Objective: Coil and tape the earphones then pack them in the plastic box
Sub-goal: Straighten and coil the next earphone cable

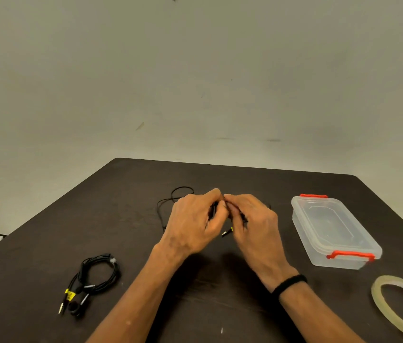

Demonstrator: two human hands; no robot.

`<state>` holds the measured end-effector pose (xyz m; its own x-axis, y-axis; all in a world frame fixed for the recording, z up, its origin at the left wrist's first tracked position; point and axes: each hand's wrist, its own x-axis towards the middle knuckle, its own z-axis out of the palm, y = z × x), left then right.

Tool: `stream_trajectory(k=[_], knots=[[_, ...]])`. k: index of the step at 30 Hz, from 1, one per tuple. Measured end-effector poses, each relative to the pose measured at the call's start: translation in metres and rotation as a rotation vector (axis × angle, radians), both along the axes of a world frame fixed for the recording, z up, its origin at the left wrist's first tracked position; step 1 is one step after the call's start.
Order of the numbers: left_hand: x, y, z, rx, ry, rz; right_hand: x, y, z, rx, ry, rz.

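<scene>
My left hand (pixel 191 222) and my right hand (pixel 252 222) meet over the middle of the dark table (pixel 146 243). Both pinch the thin black cable of a pair of earphones (pixel 170 199). Its loose loops trail off to the left behind my left hand, and its metal plug with a yellow tag (pixel 227 232) sticks out below my fingers. A second pair of black earphones (pixel 91 280) lies coiled at the front left. The clear plastic box (pixel 331 231) with red clips stands shut with its lid on at the right. A roll of clear tape (pixel 398 305) lies at the front right.
A plain wall rises behind the table's far edge (pixel 232 167). The table's left edge runs diagonally from the back toward the near left. A black band circles my right wrist (pixel 288 284).
</scene>
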<state>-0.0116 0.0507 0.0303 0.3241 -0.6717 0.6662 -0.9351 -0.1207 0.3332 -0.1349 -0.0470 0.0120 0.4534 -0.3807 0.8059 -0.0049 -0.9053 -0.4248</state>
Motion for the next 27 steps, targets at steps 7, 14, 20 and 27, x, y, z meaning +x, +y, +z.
stream_trajectory(k=[7, 14, 20, 27], knots=[[0.012, 0.005, 0.001, 0.024, 0.020, 0.156, -0.007, -0.023, 0.000, 0.543, -0.209, -0.183], [0.006, 0.002, 0.000, 0.020, -0.073, 0.177, -0.004, -0.010, -0.001, 0.331, -0.014, -0.112], [0.001, 0.001, 0.000, 0.016, -0.130, 0.035, 0.001, 0.009, 0.001, 0.003, -0.042, 0.030], [0.021, 0.010, 0.004, 0.015, -0.122, 0.227, -0.003, -0.010, 0.014, 0.300, -0.363, -0.080]])
